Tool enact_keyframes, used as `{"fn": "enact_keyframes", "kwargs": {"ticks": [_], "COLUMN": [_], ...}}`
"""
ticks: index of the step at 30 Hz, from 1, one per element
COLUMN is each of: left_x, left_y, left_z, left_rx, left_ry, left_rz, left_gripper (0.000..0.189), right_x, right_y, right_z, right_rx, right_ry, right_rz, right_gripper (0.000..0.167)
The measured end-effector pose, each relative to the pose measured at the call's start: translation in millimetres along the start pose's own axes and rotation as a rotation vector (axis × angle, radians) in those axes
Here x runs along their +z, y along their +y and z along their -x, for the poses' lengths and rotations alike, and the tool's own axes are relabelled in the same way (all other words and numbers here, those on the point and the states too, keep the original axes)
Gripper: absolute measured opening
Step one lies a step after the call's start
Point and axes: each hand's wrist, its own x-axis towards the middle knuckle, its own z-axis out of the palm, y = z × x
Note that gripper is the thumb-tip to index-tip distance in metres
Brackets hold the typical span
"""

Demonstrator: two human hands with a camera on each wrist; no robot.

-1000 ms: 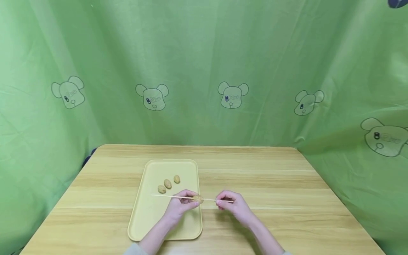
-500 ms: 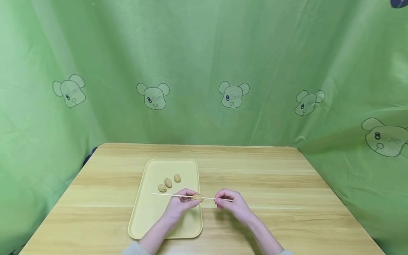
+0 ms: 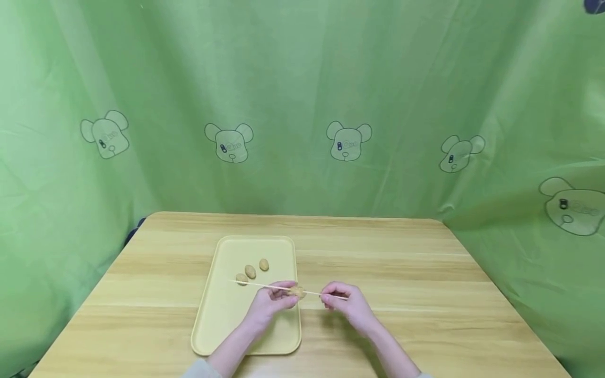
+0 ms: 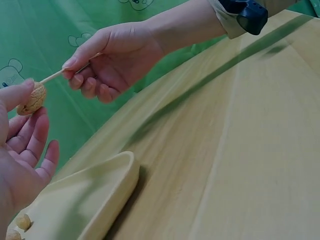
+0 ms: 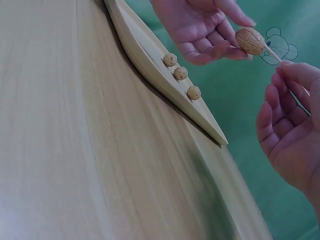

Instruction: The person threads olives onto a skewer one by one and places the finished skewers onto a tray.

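Observation:
A thin wooden skewer (image 3: pixel 262 285) runs through a wrinkled tan, walnut-like ball (image 5: pixel 250 41). My left hand (image 3: pixel 264 307) pinches this ball between thumb and fingers, above the right side of a cream tray (image 3: pixel 208 320). To its right, my right hand (image 3: pixel 347 307) pinches the skewer's other end with thumb and forefinger, over the bare wood beside the tray. The free end of the skewer points left and crosses in front of one ball (image 3: pixel 241 279) on the tray. Two similar balls lie just beyond: a middle ball (image 3: pixel 250 271) and a far ball (image 3: pixel 263 264).
The tray stands on a wood-grain table (image 3: pixel 402 262), left of the middle. Behind and at both sides hangs a green curtain (image 3: pixel 283 79) printed with bear heads. A dark wrist device (image 4: pixel 251 19) sits on the right sleeve.
The skewer's left end has tilted up a little and now overlaps a ball on the tray in the head view. Both hands keep their grips and have barely moved.

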Motion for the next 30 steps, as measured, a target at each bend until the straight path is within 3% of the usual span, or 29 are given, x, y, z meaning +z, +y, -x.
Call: {"fn": "enact_keyframes", "kwargs": {"ticks": [4,9,20,26,30], "left_x": [0.6,-8.8,-52.5,-78.0,-95.5], "left_y": [2.6,6.8,18.9,25.7,26.0], "left_z": [-2.9,-3.2,1.2,0.7,-2.9], "left_rx": [0.015,0.031,0.076,0.087,0.056], "left_ry": [-0.002,0.066,0.243,0.294,0.309], "left_rz": [-0.046,-0.123,-0.244,-0.341,-0.457], "left_gripper": [0.048,0.041,0.036,0.036,0.038], "right_x": [-7,-17,-33,-38,-41], "right_y": [-3,-6,-6,-8,-7], "right_z": [2.1,4.8,14.6,17.7,19.8], "right_rx": [-0.02,-0.011,0.01,0.007,0.01], "right_ry": [0.055,0.094,0.126,0.152,0.168], "right_rz": [0.007,-0.007,0.008,0.015,0.024], "right_gripper": [0.018,0.019,0.024,0.02,0.019]}}
